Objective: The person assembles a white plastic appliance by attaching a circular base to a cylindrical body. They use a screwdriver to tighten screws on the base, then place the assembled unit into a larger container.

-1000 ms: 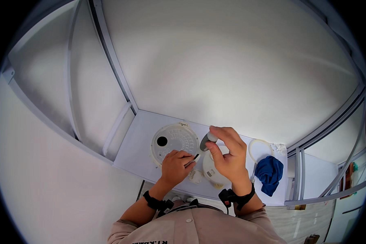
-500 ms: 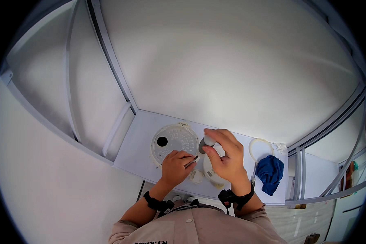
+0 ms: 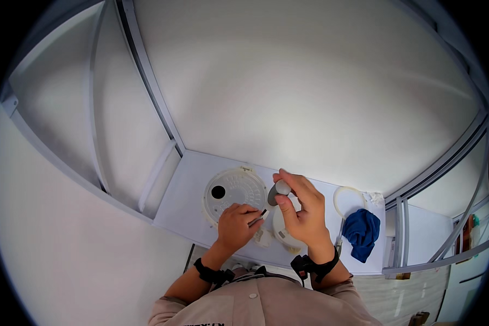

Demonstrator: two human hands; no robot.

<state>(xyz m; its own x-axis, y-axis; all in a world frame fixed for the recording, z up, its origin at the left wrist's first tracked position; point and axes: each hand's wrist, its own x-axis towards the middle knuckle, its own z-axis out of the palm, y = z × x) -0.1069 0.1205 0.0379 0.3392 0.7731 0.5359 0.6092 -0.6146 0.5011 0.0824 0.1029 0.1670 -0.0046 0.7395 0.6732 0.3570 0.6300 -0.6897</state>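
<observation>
Since the earlier frame the small grey knob-like part [image 3: 280,191] had been lifted a little — off the white base and up between the fingertips of the right hand [image 3: 303,214], while the left hand [image 3: 236,225] had hardly shifted. The grey part was pinched between the right thumb and forefinger, held just above the round white piece [image 3: 284,232] that lay on the white surface [image 3: 193,190] under that hand. The left hand was clenched around a thin dark tool [image 3: 257,219], its tip pointing toward the grey part; whether it was a screwdriver or a pick could not be made out at this size. Just left of the tool lay the round cream lid [image 3: 234,191] with its dark hole, flat on the surface and touching the left knuckles. Farther right, well apart from the work, a pale ring [image 3: 349,200] and a crumpled blue cloth [image 3: 362,232] were seen.

To do the step well, it was judged that the grey part should be kept steady in a firm pinch and turned so its underside faced the tool, the tool tip being brought in slowly and square — a slip would be likely to mark the part or the fingers. The white piece was best left flat beneath, so anything dropped would be caught.
</observation>
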